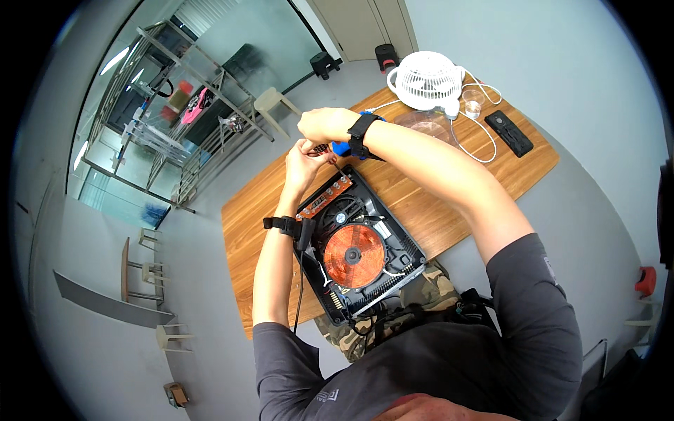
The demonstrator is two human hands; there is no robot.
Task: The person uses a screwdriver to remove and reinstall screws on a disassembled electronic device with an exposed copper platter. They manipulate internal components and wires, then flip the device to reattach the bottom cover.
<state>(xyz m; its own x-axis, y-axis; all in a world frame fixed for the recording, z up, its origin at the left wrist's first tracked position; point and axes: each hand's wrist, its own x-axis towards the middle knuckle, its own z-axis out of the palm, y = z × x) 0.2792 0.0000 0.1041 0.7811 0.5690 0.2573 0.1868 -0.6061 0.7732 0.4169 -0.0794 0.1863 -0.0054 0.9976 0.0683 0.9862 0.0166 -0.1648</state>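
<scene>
My left hand (305, 165) is closed near the open appliance's upper edge, at a small dark, patterned object (321, 150) with reddish parts and a thin piece angled down toward the housing. My right hand (323, 125) is just above it, fingers curled; what it holds is hidden. A blue object (340, 148) shows partly behind my right wrist. The black housing (404, 247) lies open at the table's near edge, showing a round copper coil (340, 245), a black fan (341, 209) and an orange circuit strip (325, 198).
A white fan (428, 78) with cables, a small clear cup (472, 105), a clear tray (423, 125) and a black phone-like object (508, 132) sit at the back right of the wooden table (246, 231). Stools (270, 105) and a metal rack (175, 119) stand beyond.
</scene>
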